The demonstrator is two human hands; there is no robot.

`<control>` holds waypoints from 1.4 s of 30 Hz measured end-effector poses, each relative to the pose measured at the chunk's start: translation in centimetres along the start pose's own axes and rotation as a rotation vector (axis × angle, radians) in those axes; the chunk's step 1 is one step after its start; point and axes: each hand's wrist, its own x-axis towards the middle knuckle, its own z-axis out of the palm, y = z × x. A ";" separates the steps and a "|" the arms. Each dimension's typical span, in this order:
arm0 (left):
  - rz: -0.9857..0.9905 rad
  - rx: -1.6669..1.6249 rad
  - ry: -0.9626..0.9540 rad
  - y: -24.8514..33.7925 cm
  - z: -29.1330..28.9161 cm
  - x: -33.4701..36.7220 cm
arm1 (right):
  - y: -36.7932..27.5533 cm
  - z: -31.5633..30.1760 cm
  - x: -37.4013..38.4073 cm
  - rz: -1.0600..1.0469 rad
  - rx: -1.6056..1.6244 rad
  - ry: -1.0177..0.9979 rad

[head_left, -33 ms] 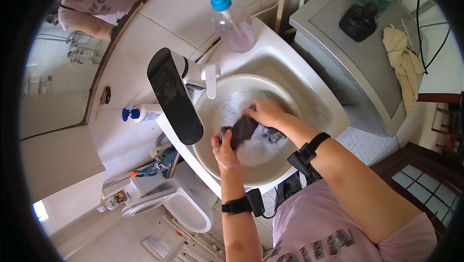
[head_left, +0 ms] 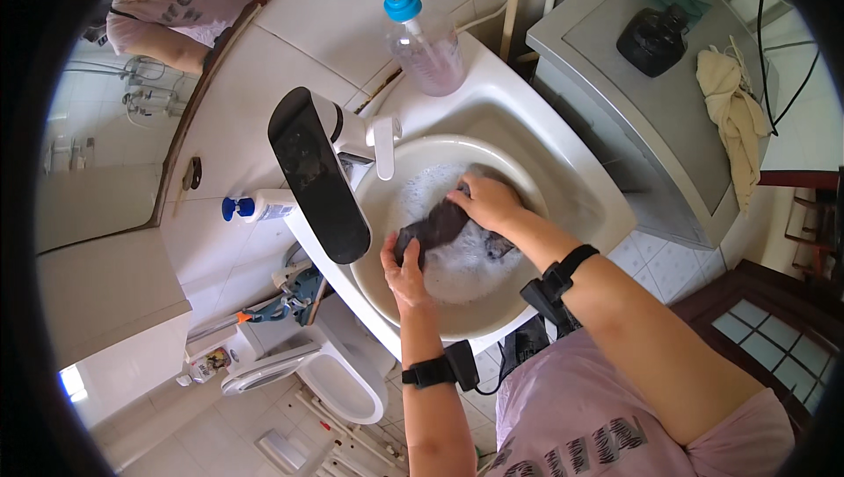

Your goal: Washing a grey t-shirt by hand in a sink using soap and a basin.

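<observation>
A dark, wet, sock-like cloth [head_left: 441, 225] stretches between my hands over a round cream basin [head_left: 448, 322]. My left hand [head_left: 406, 276] grips its lower left end, thumb on top. At the upper right end, the fingers of my right hand [head_left: 489, 204] are closed on the same cloth. White suds [head_left: 462, 282] cover the water below. Another dark bit of fabric [head_left: 499, 246] lies in the suds beneath my right wrist; whether it joins the held cloth I cannot tell.
The basin sits in a white sink [head_left: 576, 191]. A large black-fronted faucet [head_left: 318, 178] overhangs its left side. Behind stands a clear pump bottle [head_left: 431, 59] with a blue top; a white bottle [head_left: 268, 204] is left. A grey cabinet [head_left: 607, 81] stands right.
My hands have drawn slightly apart, the left one a little leftward. The cloth between them now looks longer and more stretched.
</observation>
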 end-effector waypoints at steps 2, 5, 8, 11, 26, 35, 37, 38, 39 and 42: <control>0.233 0.677 -0.103 -3.1 -0.3 0.9 | -0.4 2.3 -1.8 -0.118 -0.309 0.124; -0.043 0.728 -0.283 -1.2 0.5 0.8 | 0.7 1.3 -0.9 -0.278 -0.402 -0.429; -0.171 -0.024 -0.197 -0.1 -0.2 0.8 | 1.9 0.3 0.9 -0.154 -0.241 -0.236; -0.480 -0.646 -0.056 1.3 0.2 0.8 | 0.8 0.6 0.4 -0.098 0.149 -0.235; -0.359 -1.018 -0.167 4.7 3.9 -2.2 | -4.2 -0.3 -2.2 -0.229 0.183 0.003; -0.287 -0.523 0.128 5.4 -1.7 -1.9 | 0.6 3.0 -1.1 -0.144 -0.296 0.267; -0.268 -0.485 0.019 5.0 -1.9 -2.3 | 1.2 3.0 -1.5 -0.233 -0.487 0.056; -0.230 -0.427 -0.035 5.3 -1.8 -2.8 | 1.3 2.3 -1.2 -0.314 -0.496 -0.119; -0.192 -0.369 -0.092 5.5 -1.7 -3.1 | 1.4 1.6 -0.6 -0.394 -0.504 -0.293; -0.050 -0.090 -0.224 4.5 -1.1 -3.3 | 1.2 -0.7 1.0 -0.293 -0.373 -0.116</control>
